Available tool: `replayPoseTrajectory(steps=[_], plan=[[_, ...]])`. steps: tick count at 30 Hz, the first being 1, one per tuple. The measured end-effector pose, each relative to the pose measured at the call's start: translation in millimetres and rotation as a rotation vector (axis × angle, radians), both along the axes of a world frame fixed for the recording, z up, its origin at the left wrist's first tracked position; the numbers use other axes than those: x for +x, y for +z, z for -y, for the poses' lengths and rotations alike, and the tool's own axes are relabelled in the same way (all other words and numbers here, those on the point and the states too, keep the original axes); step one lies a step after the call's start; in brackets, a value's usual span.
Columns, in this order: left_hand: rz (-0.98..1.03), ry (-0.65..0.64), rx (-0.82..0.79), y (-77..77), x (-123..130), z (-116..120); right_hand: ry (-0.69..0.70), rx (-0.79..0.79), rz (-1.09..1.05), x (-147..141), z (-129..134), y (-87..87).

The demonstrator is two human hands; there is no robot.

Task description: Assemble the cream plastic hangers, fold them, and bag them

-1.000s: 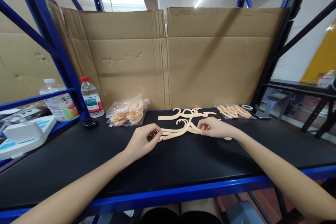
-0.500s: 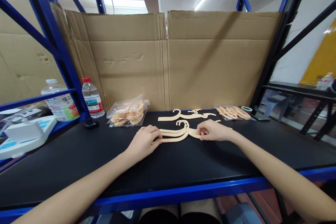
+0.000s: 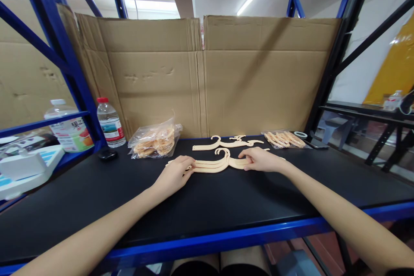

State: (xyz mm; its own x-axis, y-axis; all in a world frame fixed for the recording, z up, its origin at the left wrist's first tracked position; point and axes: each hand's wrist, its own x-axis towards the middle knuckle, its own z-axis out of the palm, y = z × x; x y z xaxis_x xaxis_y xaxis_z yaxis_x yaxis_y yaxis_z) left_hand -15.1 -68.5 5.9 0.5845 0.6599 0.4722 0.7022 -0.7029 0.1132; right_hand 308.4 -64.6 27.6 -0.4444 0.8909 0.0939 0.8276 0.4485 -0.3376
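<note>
Cream-coloured clothes hangers (image 3: 211, 167) lie together in a close stack on the black tabletop, their curled hooks at the top middle. My left hand (image 3: 173, 174) is closed around the stack's left arms, thumb at the front edge, hiding most of the ends. Over the right arms, my right hand (image 3: 262, 160) grips with curled fingers and covers part of them. Behind the stack lies another cream hanger (image 3: 204, 147) with its hook up, and small cream pieces (image 3: 238, 138) rest beside it.
A plastic bag of cream pieces (image 3: 155, 141) lies at the back left, near a red-capped water bottle (image 3: 110, 123) and a black mouse-like object (image 3: 108, 154). Another bag (image 3: 284, 139), a tape roll (image 3: 300, 135) and a phone (image 3: 318, 143) lie back right. Cardboard (image 3: 258, 77) walls the rear.
The front hanger has moved up against the others, closing the gap on the left side of the stack. Both hands stay at the hangers, and the view has shifted slightly.
</note>
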Motion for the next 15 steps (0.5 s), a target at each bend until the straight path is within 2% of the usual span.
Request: replayPoseTrajectory(steps=[9, 12, 15], plan=[[-0.012, 0.025, -0.011, 1.3, 4, 1, 0.001, 0.019, 0.011, 5, -11, -7.9], [-0.018, 0.038, -0.009, 1.3, 4, 3, 0.008, 0.009, 0.009, 5, -5, 4.2], [-0.034, 0.046, 0.011, 2.0, 5, 7, 0.018, 0.077, -0.100, -1, 28, 23.6]])
